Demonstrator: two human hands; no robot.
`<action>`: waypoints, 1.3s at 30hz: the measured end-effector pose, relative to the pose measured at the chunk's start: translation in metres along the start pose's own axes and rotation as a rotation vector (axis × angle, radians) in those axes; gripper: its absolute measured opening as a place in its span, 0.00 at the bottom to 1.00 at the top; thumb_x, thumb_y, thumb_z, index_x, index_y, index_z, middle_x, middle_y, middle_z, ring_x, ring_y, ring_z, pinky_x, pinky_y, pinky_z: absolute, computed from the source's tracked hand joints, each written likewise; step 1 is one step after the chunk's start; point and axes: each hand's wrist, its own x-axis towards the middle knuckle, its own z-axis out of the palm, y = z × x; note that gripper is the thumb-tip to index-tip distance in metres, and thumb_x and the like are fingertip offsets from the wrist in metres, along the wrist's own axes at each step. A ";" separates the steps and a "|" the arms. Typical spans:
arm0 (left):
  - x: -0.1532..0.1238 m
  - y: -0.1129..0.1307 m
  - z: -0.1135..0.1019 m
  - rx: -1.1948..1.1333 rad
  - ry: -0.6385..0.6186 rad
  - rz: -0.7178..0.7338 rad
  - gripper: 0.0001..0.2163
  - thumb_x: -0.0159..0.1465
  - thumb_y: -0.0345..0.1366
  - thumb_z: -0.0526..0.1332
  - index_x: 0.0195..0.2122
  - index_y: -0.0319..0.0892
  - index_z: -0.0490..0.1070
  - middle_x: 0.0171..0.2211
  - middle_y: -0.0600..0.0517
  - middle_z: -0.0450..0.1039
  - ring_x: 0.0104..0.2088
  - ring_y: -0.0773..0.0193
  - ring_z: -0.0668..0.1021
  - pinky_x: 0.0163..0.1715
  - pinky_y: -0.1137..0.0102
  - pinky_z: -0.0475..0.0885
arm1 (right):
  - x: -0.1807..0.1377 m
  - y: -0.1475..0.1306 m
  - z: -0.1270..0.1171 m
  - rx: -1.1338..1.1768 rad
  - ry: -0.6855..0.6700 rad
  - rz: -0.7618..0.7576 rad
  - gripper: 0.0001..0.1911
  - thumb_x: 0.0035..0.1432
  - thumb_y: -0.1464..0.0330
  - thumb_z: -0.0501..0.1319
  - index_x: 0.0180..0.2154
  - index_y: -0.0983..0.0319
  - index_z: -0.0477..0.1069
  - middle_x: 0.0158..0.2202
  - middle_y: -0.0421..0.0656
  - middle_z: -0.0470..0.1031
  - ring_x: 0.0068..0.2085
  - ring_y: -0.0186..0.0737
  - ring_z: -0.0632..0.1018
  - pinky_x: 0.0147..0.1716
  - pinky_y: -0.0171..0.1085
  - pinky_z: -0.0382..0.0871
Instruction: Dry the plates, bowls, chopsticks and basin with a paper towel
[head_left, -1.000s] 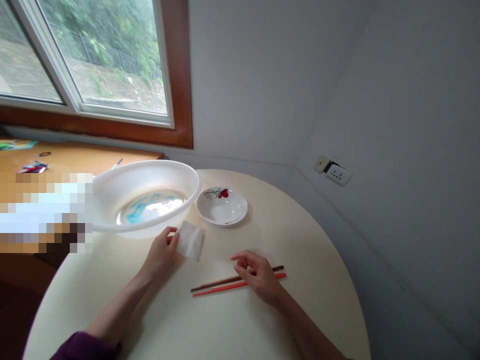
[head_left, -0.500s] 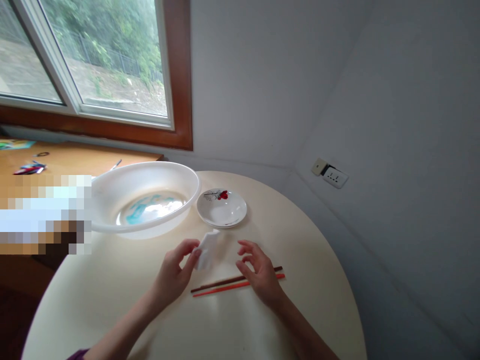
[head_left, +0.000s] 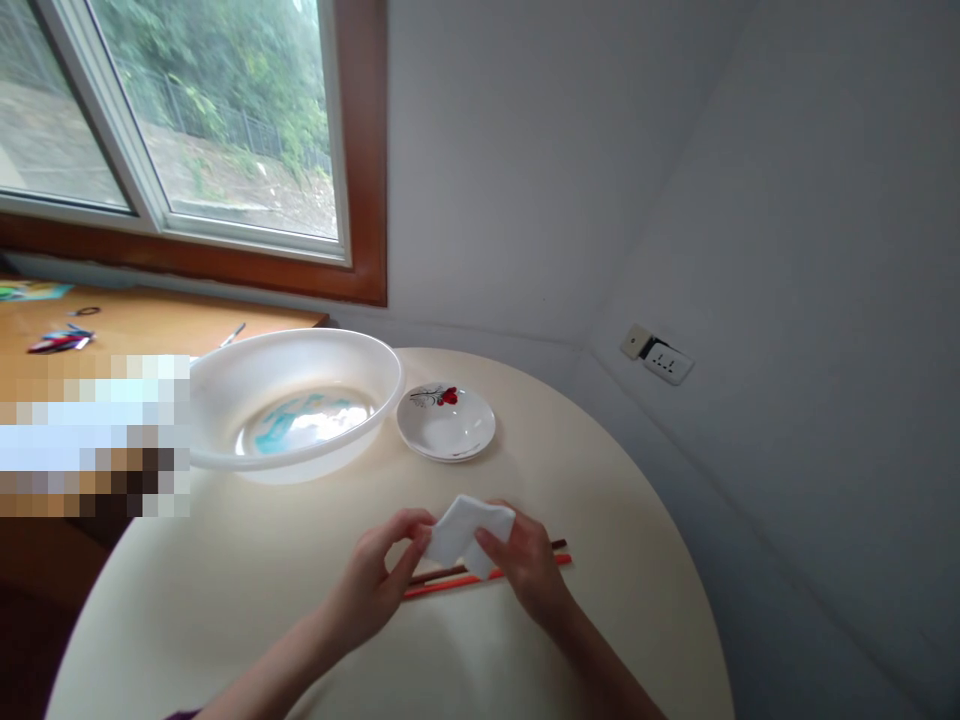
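A folded white tissue (head_left: 459, 530) is stretched between my two hands above the table. My left hand (head_left: 386, 565) pinches its left corner between thumb and fingers. On the other side, my right hand (head_left: 529, 560) grips the right part, thumb in front and fingers behind. Beneath the tissue and my right hand lie a dark brown chopstick (head_left: 442, 575) and an orange-red chopstick (head_left: 450, 586), partly covered. Beyond my hands stands a white plate (head_left: 450, 430) with a red flower design; it looks stacked on another.
A large translucent basin (head_left: 296, 465) stands left of the plate on the round cream table (head_left: 247, 580). Behind it, a wooden desk (head_left: 150, 315) under the window holds a bundle of pens (head_left: 61, 340). A wall socket (head_left: 667, 362) is at the right. A pixelated patch hides the left edge.
My left hand has moved right with the tissue. My right hand, empty before, has taken hold of the tissue's other side. The tissue now hangs over the chopsticks.
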 end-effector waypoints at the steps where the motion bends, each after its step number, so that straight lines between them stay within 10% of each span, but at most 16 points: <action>1: 0.000 -0.002 0.000 0.007 0.005 -0.003 0.06 0.63 0.34 0.51 0.38 0.42 0.66 0.26 0.53 0.74 0.28 0.67 0.76 0.30 0.73 0.71 | 0.003 0.003 -0.007 0.011 0.060 0.020 0.16 0.50 0.57 0.61 0.31 0.64 0.67 0.25 0.40 0.69 0.27 0.35 0.69 0.27 0.34 0.66; 8: -0.002 -0.009 0.005 0.145 -0.042 -0.010 0.07 0.62 0.34 0.53 0.41 0.43 0.63 0.34 0.50 0.73 0.37 0.64 0.76 0.39 0.68 0.70 | 0.035 0.037 -0.106 -0.409 0.591 0.066 0.18 0.43 0.54 0.59 0.24 0.64 0.67 0.20 0.39 0.66 0.24 0.36 0.66 0.23 0.35 0.61; 12: -0.005 -0.011 0.006 0.171 -0.089 -0.006 0.08 0.62 0.34 0.54 0.42 0.44 0.63 0.38 0.50 0.71 0.41 0.64 0.74 0.42 0.67 0.69 | 0.036 0.053 -0.148 -0.869 0.578 0.305 0.12 0.48 0.61 0.56 0.28 0.64 0.68 0.24 0.43 0.70 0.27 0.40 0.70 0.27 0.36 0.61; 18: -0.006 -0.013 0.006 0.179 -0.107 -0.006 0.08 0.62 0.34 0.53 0.43 0.45 0.62 0.39 0.49 0.70 0.41 0.63 0.73 0.43 0.67 0.69 | 0.034 0.056 -0.158 -1.231 0.540 0.473 0.24 0.53 0.62 0.55 0.50 0.65 0.63 0.42 0.53 0.73 0.43 0.53 0.73 0.41 0.45 0.61; 23: -0.005 -0.013 0.007 0.190 -0.094 -0.008 0.09 0.61 0.34 0.53 0.43 0.44 0.63 0.39 0.48 0.70 0.41 0.62 0.74 0.42 0.66 0.70 | 0.033 0.054 -0.133 -1.255 0.751 0.129 0.26 0.52 0.65 0.55 0.53 0.67 0.60 0.50 0.57 0.67 0.51 0.57 0.67 0.47 0.51 0.57; 28: 0.000 -0.020 0.006 0.204 0.008 -0.052 0.07 0.61 0.34 0.52 0.40 0.42 0.65 0.35 0.48 0.72 0.37 0.61 0.76 0.38 0.65 0.72 | 0.014 0.043 -0.055 -1.176 0.230 -0.432 0.21 0.60 0.65 0.49 0.55 0.63 0.59 0.52 0.51 0.68 0.54 0.44 0.67 0.52 0.45 0.55; 33: 0.002 -0.025 0.004 0.209 0.069 -0.073 0.07 0.62 0.35 0.51 0.38 0.42 0.65 0.34 0.48 0.73 0.36 0.62 0.76 0.38 0.65 0.72 | -0.007 0.036 -0.009 -1.207 -0.140 -0.283 0.27 0.62 0.60 0.48 0.61 0.57 0.51 0.61 0.46 0.58 0.61 0.45 0.58 0.58 0.49 0.49; 39: 0.002 -0.025 0.006 0.212 0.058 -0.059 0.06 0.62 0.35 0.51 0.38 0.42 0.64 0.34 0.48 0.72 0.36 0.62 0.76 0.37 0.65 0.73 | 0.001 0.036 -0.009 -1.231 -0.238 -0.078 0.27 0.62 0.56 0.45 0.60 0.55 0.54 0.64 0.46 0.51 0.63 0.48 0.55 0.59 0.52 0.46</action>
